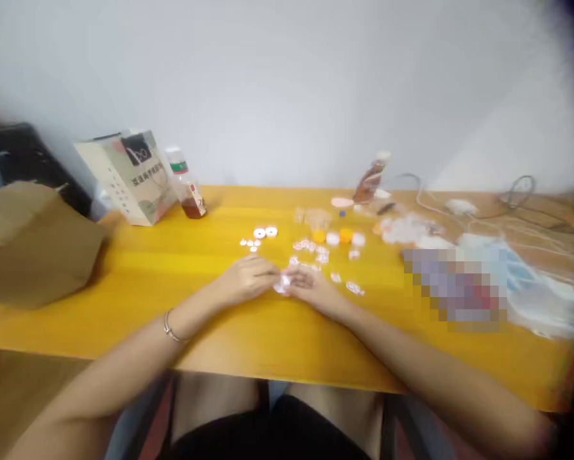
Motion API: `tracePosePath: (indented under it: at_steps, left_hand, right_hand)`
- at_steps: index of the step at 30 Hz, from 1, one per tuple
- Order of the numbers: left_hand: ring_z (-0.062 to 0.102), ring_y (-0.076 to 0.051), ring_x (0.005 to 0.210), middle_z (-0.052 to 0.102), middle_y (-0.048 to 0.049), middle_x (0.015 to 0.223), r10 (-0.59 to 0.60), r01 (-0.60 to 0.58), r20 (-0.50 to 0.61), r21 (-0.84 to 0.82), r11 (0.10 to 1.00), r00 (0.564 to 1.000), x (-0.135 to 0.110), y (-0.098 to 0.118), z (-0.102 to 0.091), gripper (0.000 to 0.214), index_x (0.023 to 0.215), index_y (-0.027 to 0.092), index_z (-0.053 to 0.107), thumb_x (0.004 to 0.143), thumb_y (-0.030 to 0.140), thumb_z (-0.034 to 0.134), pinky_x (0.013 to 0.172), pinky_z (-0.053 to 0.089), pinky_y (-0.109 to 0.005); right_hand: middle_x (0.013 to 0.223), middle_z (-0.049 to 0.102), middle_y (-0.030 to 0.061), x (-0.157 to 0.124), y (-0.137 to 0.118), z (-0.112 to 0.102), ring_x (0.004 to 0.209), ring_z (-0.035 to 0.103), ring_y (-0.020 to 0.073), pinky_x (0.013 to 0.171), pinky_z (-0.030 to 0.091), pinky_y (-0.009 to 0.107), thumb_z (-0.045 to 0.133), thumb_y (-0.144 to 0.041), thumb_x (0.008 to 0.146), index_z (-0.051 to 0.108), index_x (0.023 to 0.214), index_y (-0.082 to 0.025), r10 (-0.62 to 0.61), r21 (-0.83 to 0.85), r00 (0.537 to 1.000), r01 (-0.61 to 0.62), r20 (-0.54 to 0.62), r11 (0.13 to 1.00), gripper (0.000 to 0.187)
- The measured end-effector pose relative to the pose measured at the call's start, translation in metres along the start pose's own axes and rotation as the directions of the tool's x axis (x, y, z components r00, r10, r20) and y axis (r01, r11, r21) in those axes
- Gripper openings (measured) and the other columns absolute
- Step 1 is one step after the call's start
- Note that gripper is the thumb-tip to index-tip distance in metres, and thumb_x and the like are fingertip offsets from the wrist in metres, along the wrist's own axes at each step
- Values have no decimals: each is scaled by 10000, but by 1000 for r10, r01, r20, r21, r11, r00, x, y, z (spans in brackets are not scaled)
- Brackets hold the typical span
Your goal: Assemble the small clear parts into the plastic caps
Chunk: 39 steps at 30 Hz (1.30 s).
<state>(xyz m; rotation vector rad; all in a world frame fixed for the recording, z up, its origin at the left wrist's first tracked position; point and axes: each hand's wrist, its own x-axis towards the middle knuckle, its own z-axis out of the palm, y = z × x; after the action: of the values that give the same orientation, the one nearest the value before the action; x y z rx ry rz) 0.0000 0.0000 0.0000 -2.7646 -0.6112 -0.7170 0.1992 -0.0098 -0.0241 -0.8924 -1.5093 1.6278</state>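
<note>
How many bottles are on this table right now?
2. One bottle with a green band is at the back left of the table; the other bottle is at the back, right of centre. The clutter on the right could hide more.

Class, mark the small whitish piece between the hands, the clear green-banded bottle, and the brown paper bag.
Whitish piece [281,285]: head view, its middle.
Green-banded bottle [184,185]: head view, its body.
Brown paper bag [42,246]: head view, its side.

On the table [277,345], rings [255,234] lie behind the hands [248,280], right of a bottle [187,186].
</note>
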Motion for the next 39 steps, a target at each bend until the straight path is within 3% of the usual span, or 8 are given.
tracePosePath:
  at_steps: [13,20,25,39]
  left_hand:
    - [545,-123,788,618,-42,904,2,1,50,-57,998,999,1,0,-5,179,920,206,600,834,207,442,698,403,-265]
    - [546,-167,899,593,-85,1000,6,9,132,-106,994,991,1,-1,-13,289,1090,191,535,820,229,438,771,449,-328]
    - [562,-168,921,602,-91,1033,33,-10,124,-182,983,992,-2,-2,-10,370,1183,177,460,817,199,411,782,480,-334]
    - [558,-158,942,591,-88,1054,-13,51,141,-268,962,990,-2,-3,-7,404,1204,185,442,804,156,402,805,481,-314]
  right_hand:
    - [779,609,-15,-3,-3,-1,732,588,109,761,445,291,672,-220,628,531,895,-200,-2,21,999,2,41,1000,303]
    - [749,613,-23,-4,-6,-2,685,580,98,720,444,276,642,-235,673,497,872,-209,-70,40,997,68,29,997,248]
    - [754,609,-10,-5,-7,-1,678,574,96,712,451,271,639,-245,673,524,776,-186,-105,33,994,105,-7,994,165]
    - [753,617,-2,-6,-10,0,673,566,96,715,448,274,627,-269,686,565,780,-183,-130,19,991,131,-19,991,142]
